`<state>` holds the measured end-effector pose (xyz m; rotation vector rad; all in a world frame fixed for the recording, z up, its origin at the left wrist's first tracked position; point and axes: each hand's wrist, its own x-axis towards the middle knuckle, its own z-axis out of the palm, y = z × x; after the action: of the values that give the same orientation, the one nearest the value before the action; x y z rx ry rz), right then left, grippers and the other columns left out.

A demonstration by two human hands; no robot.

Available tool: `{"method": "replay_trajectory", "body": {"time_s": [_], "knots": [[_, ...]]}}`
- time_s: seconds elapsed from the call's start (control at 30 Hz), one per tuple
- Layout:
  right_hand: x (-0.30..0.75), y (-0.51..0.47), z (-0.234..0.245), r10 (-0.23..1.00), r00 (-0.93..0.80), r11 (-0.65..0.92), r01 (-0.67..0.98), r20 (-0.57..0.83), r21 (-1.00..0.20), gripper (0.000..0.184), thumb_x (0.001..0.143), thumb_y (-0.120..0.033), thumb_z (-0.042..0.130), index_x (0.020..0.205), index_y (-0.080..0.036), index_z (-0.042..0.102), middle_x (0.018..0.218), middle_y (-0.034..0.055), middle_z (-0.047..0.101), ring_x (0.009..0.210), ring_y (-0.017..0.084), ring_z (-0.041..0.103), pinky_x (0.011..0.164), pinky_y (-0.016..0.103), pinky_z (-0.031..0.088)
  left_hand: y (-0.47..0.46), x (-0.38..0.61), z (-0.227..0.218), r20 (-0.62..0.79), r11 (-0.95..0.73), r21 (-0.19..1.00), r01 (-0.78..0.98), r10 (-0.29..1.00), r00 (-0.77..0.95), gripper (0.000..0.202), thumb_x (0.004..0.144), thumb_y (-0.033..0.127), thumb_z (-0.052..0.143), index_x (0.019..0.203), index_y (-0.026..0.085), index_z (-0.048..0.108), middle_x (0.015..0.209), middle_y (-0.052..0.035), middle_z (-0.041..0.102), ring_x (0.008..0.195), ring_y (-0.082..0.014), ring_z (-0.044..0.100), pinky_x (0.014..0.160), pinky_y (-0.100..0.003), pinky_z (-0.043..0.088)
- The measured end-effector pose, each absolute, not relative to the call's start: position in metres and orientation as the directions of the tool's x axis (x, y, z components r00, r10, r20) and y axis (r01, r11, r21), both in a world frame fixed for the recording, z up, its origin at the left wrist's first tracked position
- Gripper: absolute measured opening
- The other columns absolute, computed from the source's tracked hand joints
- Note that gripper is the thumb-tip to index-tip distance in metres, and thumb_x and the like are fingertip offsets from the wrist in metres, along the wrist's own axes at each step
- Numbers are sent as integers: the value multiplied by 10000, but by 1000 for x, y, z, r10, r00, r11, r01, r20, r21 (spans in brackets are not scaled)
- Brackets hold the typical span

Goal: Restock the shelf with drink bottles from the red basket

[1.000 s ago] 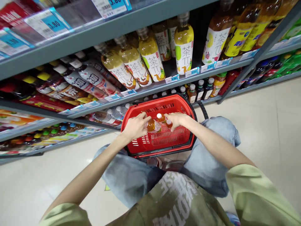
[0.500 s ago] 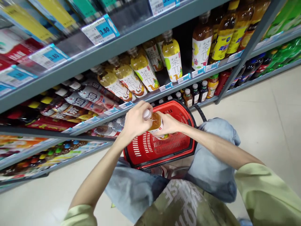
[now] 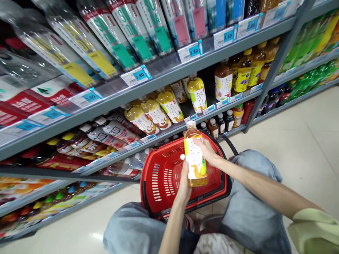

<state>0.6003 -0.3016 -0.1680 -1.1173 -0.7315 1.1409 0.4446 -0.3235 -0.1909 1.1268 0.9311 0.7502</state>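
Observation:
A bottle of fruit tea (image 3: 196, 155) with a white label and amber liquid is held over the red shopping basket (image 3: 156, 208). Its pale top points toward the shelf and its label faces up at me. My right hand (image 3: 208, 151) is closed round the bottle's upper right side, thumb across the label. My left hand (image 3: 184, 180) supports the lower left side, its fingers mostly hidden behind the bottle. By the left thumb tip shows a small white round piece (image 3: 182, 157); I cannot make out what it is.
Similar tea bottles (image 3: 197, 93) stand on the middle shelf ahead, beside a dark gap. Soda bottles (image 3: 127, 31) fill the shelf above, over price tags (image 3: 136, 76). The basket sits between my knees (image 3: 254, 183), its black handle (image 3: 229, 144) folded right. Pale floor tiles (image 3: 304, 148) lie to the right.
The bottle has been turned so its label faces me. My left hand has moved from the cap down to the lower side. The view has shifted, showing more of the upper shelf.

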Motion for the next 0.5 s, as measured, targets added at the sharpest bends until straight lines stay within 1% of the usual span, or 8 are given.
{"method": "replay_trajectory", "body": {"time_s": [0.03, 0.07, 0.13, 0.23, 0.33, 0.4, 0.5], "knots": [[602, -302, -170, 943, 313, 11, -363, -111, -932, 505, 808, -694, 654, 774, -196, 575, 713, 6, 629, 622, 157, 575, 562, 266, 446, -335, 442, -199, -281, 355, 931, -83, 844, 456, 792, 891, 769, 490, 1466, 225, 477, 1426, -147, 618, 1322, -320, 598, 1054, -482, 538], [603, -302, -173, 938, 320, 6, -402, -134, -916, 524, 799, -714, 652, 752, -200, 559, 674, -4, 599, 587, 148, 546, 535, 260, 425, -344, 439, -206, -305, 405, 906, -123, 827, 473, 796, 871, 756, 549, 1472, 241, 470, 1453, -142, 601, 1329, -323, 595, 1055, -488, 540], [604, -301, -177, 937, 309, 1, -475, -165, -880, 543, 776, -738, 660, 761, -206, 550, 656, -13, 578, 559, 142, 527, 516, 256, 419, -357, 436, -214, -284, 410, 896, -171, 825, 489, 798, 830, 698, 667, 1477, 284, 451, 1518, -119, 550, 1361, -320, 572, 1080, -490, 528], [603, -299, -181, 936, 292, -14, -528, -197, -849, 567, 766, -772, 638, 807, -212, 557, 684, -1, 611, 575, 158, 561, 535, 269, 462, -363, 436, -219, -200, 314, 929, -193, 869, 452, 854, 762, 592, 797, 1471, 308, 416, 1542, -111, 521, 1406, -309, 531, 1157, -481, 466], [600, -296, -182, 926, 308, -45, -487, -220, -872, 607, 759, -821, 593, 829, -218, 564, 714, 21, 653, 622, 183, 609, 555, 282, 493, -361, 439, -221, -131, 201, 969, -141, 909, 396, 979, 694, 492, 883, 1485, 321, 333, 1561, -120, 481, 1413, -295, 526, 1189, -459, 440], [598, -295, -181, 920, 322, -52, -463, -222, -885, 634, 750, -849, 568, 840, -222, 565, 723, 30, 669, 644, 197, 632, 565, 291, 508, -362, 442, -221, -61, 97, 992, -83, 932, 357, 1046, 662, 481, 906, 1492, 326, 288, 1593, -128, 420, 1433, -301, 503, 1191, -454, 442], [595, -294, -180, 924, 314, -66, -432, -218, -899, 669, 761, -876, 515, 881, -220, 569, 768, 41, 697, 677, 204, 663, 601, 297, 537, -366, 445, -221, 68, -84, 995, 48, 960, 273, 1089, 657, 488, 911, 1508, 328, 251, 1642, -126, 305, 1512, -311, 390, 1233, -462, 394]]}}
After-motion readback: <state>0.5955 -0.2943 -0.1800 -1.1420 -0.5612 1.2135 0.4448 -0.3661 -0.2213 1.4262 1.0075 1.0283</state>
